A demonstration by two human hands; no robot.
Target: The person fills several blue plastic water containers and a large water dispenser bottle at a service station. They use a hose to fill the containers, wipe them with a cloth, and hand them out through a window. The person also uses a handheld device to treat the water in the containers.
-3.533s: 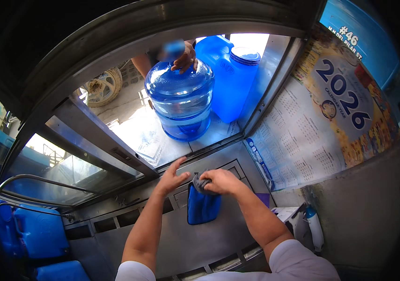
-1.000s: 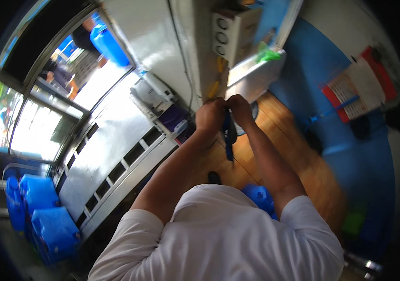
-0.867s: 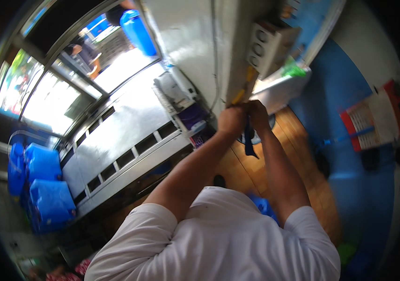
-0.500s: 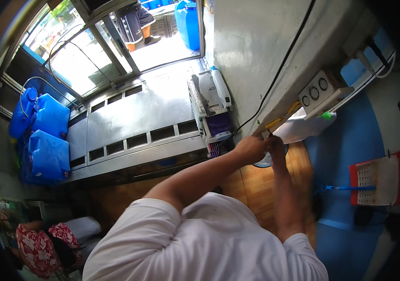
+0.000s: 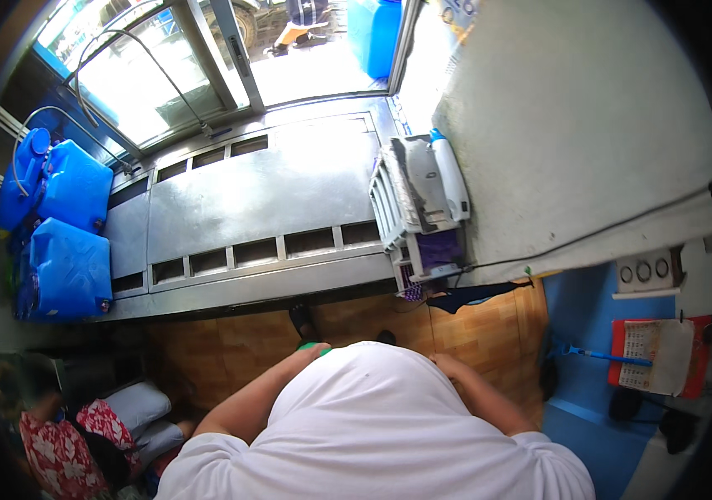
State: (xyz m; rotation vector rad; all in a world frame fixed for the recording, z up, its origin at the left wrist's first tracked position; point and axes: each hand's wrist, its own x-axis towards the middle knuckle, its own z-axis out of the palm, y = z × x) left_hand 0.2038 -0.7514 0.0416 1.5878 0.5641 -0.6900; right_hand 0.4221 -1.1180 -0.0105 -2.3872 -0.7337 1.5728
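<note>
My left hand (image 5: 312, 351) is low, at the left side of my white shirt (image 5: 364, 417). A small bright green thing (image 5: 317, 347) shows at its fingers; its kind cannot be made out. The hand looks closed around it, though the shirt covers part of the fingers. On the other side of the shirt, my right hand (image 5: 446, 364) is bent in toward my waist. Its fingers are hidden behind the shirt, so whether it holds anything does not show.
Ahead stands a metal counter (image 5: 264, 192) with slots. Blue water jugs (image 5: 68, 267) are at its left end, a grey rack (image 5: 397, 200) at its right. A dark cloth (image 5: 477, 296) hangs by the wall. A seated person in red floral clothing (image 5: 68, 442) is behind left.
Both hands have come down from the wall's edge at the right and parted to either side of my waist. My view has turned right. The green thing now shows at my left hand.
</note>
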